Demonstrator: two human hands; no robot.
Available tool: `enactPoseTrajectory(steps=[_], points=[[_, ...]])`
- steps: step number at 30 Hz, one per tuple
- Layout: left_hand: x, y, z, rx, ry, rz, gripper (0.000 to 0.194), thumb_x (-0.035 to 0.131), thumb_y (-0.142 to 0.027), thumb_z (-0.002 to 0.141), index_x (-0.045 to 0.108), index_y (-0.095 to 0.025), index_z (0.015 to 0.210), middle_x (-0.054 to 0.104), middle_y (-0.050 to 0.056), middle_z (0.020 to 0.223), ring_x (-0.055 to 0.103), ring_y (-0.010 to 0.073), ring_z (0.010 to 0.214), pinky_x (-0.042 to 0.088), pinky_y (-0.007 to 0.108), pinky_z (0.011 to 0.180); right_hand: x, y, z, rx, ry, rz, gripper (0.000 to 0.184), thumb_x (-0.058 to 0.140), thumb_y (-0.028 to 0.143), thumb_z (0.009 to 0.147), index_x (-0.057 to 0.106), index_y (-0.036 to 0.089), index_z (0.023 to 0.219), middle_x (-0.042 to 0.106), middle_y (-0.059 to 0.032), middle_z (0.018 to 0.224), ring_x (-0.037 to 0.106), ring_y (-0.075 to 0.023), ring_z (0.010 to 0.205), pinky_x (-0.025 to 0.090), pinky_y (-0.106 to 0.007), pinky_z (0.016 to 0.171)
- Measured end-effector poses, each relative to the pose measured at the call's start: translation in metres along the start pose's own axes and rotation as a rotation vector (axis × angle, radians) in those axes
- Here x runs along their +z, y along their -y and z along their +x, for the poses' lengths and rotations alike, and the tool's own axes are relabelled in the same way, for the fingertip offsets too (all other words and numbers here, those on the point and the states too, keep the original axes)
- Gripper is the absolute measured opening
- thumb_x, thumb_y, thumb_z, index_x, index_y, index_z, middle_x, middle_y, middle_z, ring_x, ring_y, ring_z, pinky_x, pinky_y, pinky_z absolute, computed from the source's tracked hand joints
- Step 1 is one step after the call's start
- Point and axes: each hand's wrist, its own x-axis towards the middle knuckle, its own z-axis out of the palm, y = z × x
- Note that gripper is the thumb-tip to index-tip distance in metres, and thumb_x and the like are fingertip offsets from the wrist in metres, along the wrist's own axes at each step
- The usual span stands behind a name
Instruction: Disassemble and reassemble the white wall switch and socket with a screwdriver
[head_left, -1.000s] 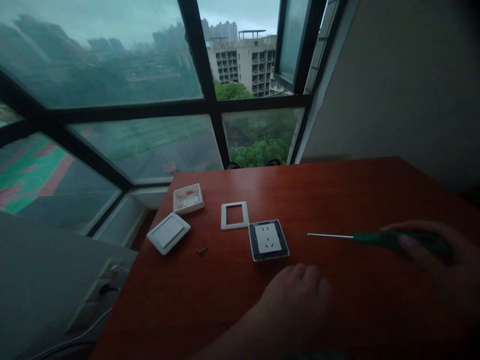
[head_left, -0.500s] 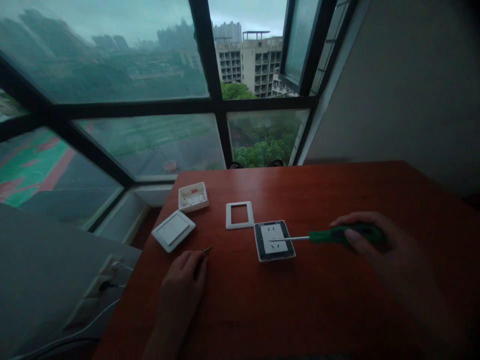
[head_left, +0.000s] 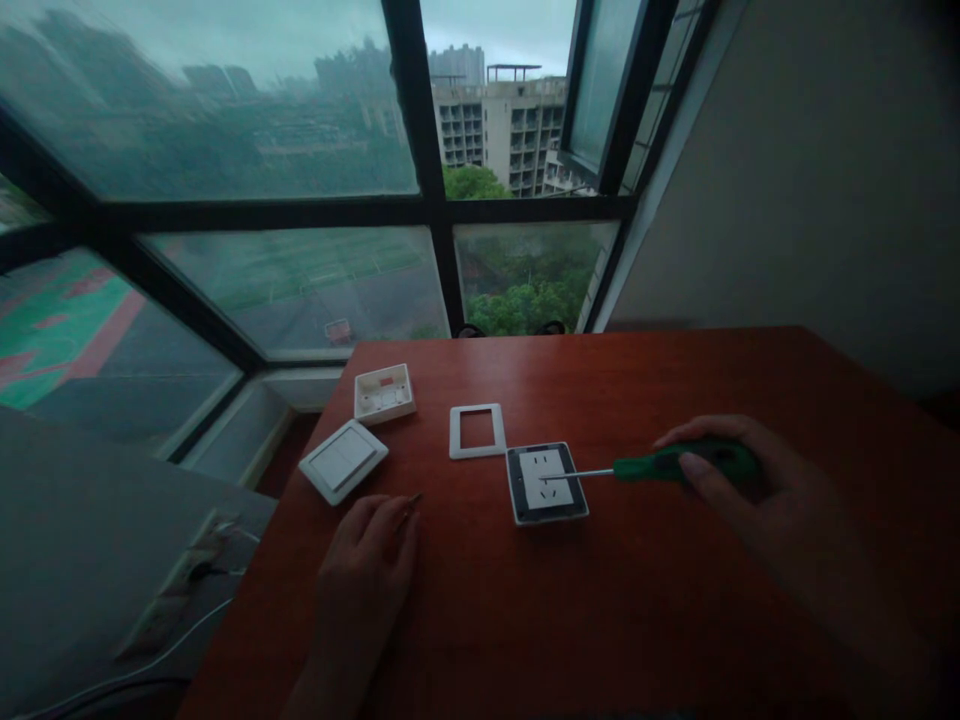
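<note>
My right hand [head_left: 750, 480] is wrapped round the green handle of a screwdriver [head_left: 675, 464]. The screwdriver's thin metal shaft points left, its tip over the white face of a socket panel [head_left: 546, 482] with a dark surround; whether the tip touches it I cannot tell. On the table's left side, my left hand [head_left: 367, 560] rests low with fingers curled. A small, brass-coloured screw [head_left: 415, 499] shows at its fingertips, pinched between thumb and index finger as far as I can see. Other small pieces there are partly hidden by the fingers.
A white cover frame [head_left: 455, 432] lies flat, its corner by the socket. To the left are a white wall switch [head_left: 343, 462] and an open white mounting box [head_left: 384, 394]. The reddish-brown table [head_left: 675, 620] stands before large windows, with a wall on the right.
My left fingers have closed in around a screw, which now tilts up at their tips. The right hand and screwdriver have shifted slightly left and up, the tip still over the socket.
</note>
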Motion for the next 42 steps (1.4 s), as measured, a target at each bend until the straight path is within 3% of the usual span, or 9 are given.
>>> enactPoseTrajectory(steps=[3, 7, 9, 13, 22, 30, 34, 42], points=[[0.003, -0.026, 0.010, 0.051, 0.134, -0.170, 0.025, 0.056, -0.029, 0.090, 0.056, -0.023, 0.115, 0.058, 0.007, 0.115, 0.063, 0.0222, 0.100, 0.053, 0.037, 0.087, 0.001, 0.013, 0.008, -0.082, 0.021, -0.033, 0.017, 0.058, 0.038, 0.086, 0.059, 0.026, 0.098, 0.070, -0.0018, 0.094, 0.067, -0.0208, 0.085, 0.053, -0.035, 0.075], [0.019, -0.064, 0.030, 0.098, 0.431, -0.295, 0.075, 0.074, -0.030, 0.076, 0.035, -0.026, 0.140, 0.041, 0.010, 0.145, 0.054, 0.0292, 0.121, 0.051, 0.044, 0.097, 0.006, 0.029, 0.021, -0.205, 0.084, -0.082, 0.017, 0.058, 0.033, 0.086, 0.058, 0.025, 0.101, 0.071, -0.0029, 0.096, 0.068, -0.0202, 0.085, 0.052, -0.033, 0.073], [0.027, -0.075, 0.039, 0.096, 0.484, -0.316, 0.085, 0.079, -0.034, 0.071, 0.033, -0.024, 0.141, 0.037, 0.012, 0.148, 0.052, 0.0329, 0.124, 0.049, 0.048, 0.099, 0.010, 0.036, 0.026, -0.245, 0.123, -0.090, 0.017, 0.057, 0.031, 0.087, 0.057, 0.024, 0.102, 0.071, -0.0035, 0.096, 0.068, -0.0198, 0.084, 0.052, -0.032, 0.070], [0.037, -0.081, 0.043, 0.095, 0.495, -0.347, 0.086, 0.080, -0.033, 0.069, 0.033, -0.023, 0.141, 0.038, 0.013, 0.148, 0.051, 0.0357, 0.125, 0.047, 0.052, 0.101, 0.016, 0.044, 0.031, -0.290, 0.155, -0.121, 0.017, 0.055, 0.030, 0.086, 0.056, 0.023, 0.102, 0.071, -0.0047, 0.095, 0.068, -0.0199, 0.081, 0.052, -0.032, 0.069], [0.044, -0.078, 0.037, 0.070, 0.491, -0.450, 0.085, 0.080, -0.024, 0.068, 0.034, -0.025, 0.139, 0.036, 0.011, 0.147, 0.051, 0.0310, 0.125, 0.047, 0.047, 0.102, 0.019, 0.058, 0.036, -0.385, 0.179, -0.287, 0.014, 0.053, 0.031, 0.087, 0.058, 0.022, 0.097, 0.070, -0.0019, 0.086, 0.065, -0.0155, 0.067, 0.044, -0.027, 0.058], [0.047, -0.077, 0.037, 0.067, 0.483, -0.513, 0.085, 0.081, -0.024, 0.067, 0.035, -0.027, 0.139, 0.036, 0.010, 0.147, 0.052, 0.0295, 0.123, 0.048, 0.046, 0.100, 0.030, 0.096, 0.049, -0.481, 0.094, -0.832, 0.044, 0.042, 0.060, 0.089, 0.056, 0.022, 0.074, 0.062, -0.0036, 0.058, 0.055, -0.0190, 0.047, 0.014, -0.029, 0.047], [0.048, -0.076, 0.037, 0.064, 0.492, -0.526, 0.085, 0.081, -0.024, 0.067, 0.035, -0.028, 0.139, 0.035, 0.010, 0.147, 0.053, 0.0291, 0.123, 0.049, 0.045, 0.099, 0.033, 0.103, 0.053, -0.504, 0.109, -0.842, 0.040, 0.043, 0.057, 0.090, 0.056, 0.022, 0.073, 0.061, -0.0037, 0.057, 0.056, -0.0192, 0.048, 0.013, -0.029, 0.048], [0.049, -0.075, 0.034, 0.080, 0.483, -0.509, 0.085, 0.080, -0.025, 0.068, 0.035, -0.026, 0.140, 0.035, 0.011, 0.150, 0.049, 0.0302, 0.128, 0.046, 0.046, 0.103, 0.027, 0.093, 0.056, -0.466, 0.114, -0.812, 0.037, 0.042, 0.053, 0.091, 0.054, 0.023, 0.074, 0.061, -0.0025, 0.057, 0.052, -0.0180, 0.048, 0.014, -0.029, 0.049]])
